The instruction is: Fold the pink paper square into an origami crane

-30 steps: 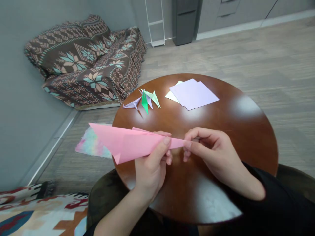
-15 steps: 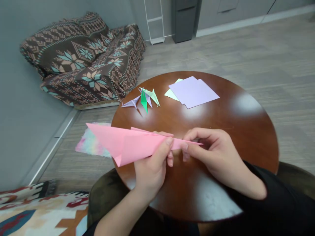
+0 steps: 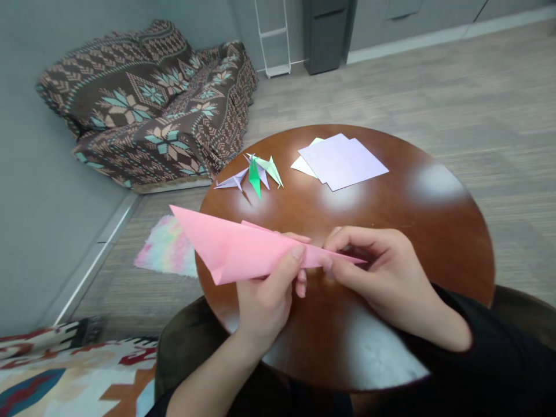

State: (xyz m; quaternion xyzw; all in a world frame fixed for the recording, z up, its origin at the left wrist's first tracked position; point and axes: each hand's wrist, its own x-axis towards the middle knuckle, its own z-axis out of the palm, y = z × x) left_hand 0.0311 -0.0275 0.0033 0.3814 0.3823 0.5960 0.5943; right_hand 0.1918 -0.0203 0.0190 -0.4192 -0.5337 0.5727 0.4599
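A folded sheet of pink paper [image 3: 243,249] is held above the round wooden table, its wide pointed end to the left and a narrow tip to the right. My left hand [image 3: 271,295] grips its middle, thumb on the near face and the other fingers mostly hidden behind. Near the narrow end, my right hand [image 3: 377,266] pinches the pink paper between thumb and fingers, and the tip reaches past the thumb toward the palm.
Several small folded paper cranes [image 3: 255,176], green and lilac, stand at the table's [image 3: 417,226] far left. Flat lilac sheets [image 3: 345,162] lie on a pale green one at the back. Beyond are a patterned covered sofa [image 3: 152,110] and a fluffy pastel rug [image 3: 167,249].
The pink paper has turned slightly clockwise and shifted a little to the right. Its narrow tip now points lower. Both hands stay nearly in place and keep their hold.
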